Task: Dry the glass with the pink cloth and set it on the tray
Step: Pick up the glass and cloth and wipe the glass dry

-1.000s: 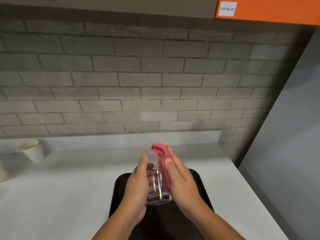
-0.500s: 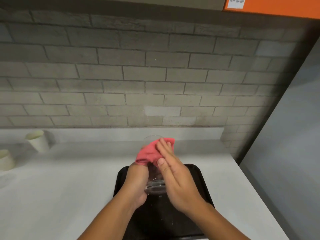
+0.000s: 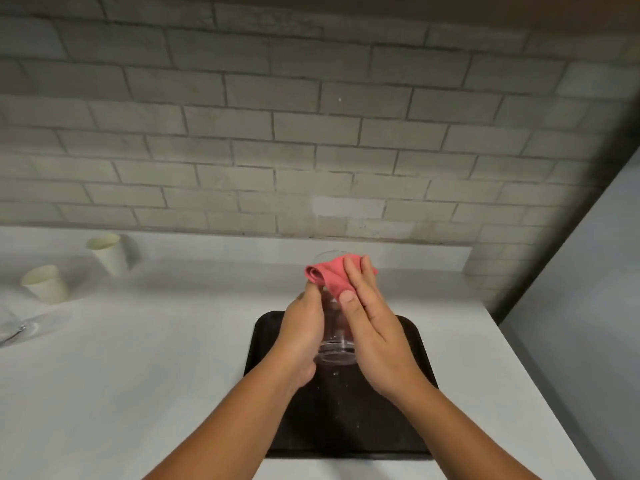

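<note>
Clear, smooth drinking glass (image 3: 334,341) above black rectangular tray (image 3: 412,344): fragile, likely slippery. Left hand (image 3: 301,330) fingers clamped round its wall; right hand (image 3: 372,327) fingers together, pressing soft pink cloth (image 3: 329,275) at rim.

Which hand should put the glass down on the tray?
Probably the left hand. It is wrapped around the glass, bearing it above the black tray. The right hand is busy pressing the pink cloth over the glass's rim, so it has no grip on the glass itself.
</note>
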{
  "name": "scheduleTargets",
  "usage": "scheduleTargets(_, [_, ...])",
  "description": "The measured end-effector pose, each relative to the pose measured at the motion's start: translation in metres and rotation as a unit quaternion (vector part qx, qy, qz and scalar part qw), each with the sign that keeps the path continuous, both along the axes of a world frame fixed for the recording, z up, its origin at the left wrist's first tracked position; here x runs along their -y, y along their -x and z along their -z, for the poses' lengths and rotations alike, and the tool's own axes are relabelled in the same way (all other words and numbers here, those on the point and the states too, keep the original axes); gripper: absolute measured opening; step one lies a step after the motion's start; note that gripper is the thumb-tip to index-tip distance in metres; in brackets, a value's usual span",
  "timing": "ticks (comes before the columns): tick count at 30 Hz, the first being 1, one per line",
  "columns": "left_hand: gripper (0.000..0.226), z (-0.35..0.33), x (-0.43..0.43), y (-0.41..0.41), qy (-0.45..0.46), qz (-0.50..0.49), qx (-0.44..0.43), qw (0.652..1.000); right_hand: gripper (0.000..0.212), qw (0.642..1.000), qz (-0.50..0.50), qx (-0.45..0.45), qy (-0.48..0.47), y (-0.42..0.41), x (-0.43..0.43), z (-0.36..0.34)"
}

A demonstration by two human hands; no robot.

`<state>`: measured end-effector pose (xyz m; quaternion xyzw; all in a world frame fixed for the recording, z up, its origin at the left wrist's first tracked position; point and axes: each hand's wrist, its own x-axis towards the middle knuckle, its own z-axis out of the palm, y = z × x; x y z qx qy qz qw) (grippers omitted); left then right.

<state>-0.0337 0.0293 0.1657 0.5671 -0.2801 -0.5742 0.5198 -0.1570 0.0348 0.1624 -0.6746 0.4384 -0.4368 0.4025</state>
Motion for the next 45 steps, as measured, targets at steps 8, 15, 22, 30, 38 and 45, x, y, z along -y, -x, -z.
scheduleTargets(8, [0.068, -0.005, 0.001, -0.003, 0.0, -0.016, 0.028, 0.999, 0.051, 0.997, 0.02, 0.051, -0.056, -0.006, -0.002, -0.008])
scheduleTargets(15, [0.067, -0.002, -0.003, -0.003, 0.014, -0.03, 0.047, 0.998, 0.053, 0.99, 0.028, 0.094, -0.101, -0.003, 0.0, -0.007])
scheduleTargets(22, [0.054, -0.001, 0.002, -0.01, 0.004, -0.043, 0.067, 0.997, 0.054, 0.999, 0.007, 0.018, -0.031, -0.008, -0.003, 0.003])
scheduleTargets(30, [0.068, -0.004, -0.002, -0.008, 0.014, -0.038, 0.067, 0.997, 0.054, 0.995, 0.03, 0.06, -0.069, -0.01, 0.0, 0.005])
scheduleTargets(38, [0.055, -0.007, -0.003, -0.006, 0.008, -0.041, 0.07, 0.997, 0.051, 0.999, 0.022, 0.031, -0.03, -0.009, -0.004, 0.014])
scheduleTargets(45, [0.067, 0.006, -0.002, -0.007, -0.081, -0.033, -0.025, 0.996, 0.043, 0.98, 0.091, 0.099, -0.145, -0.009, -0.005, 0.019])
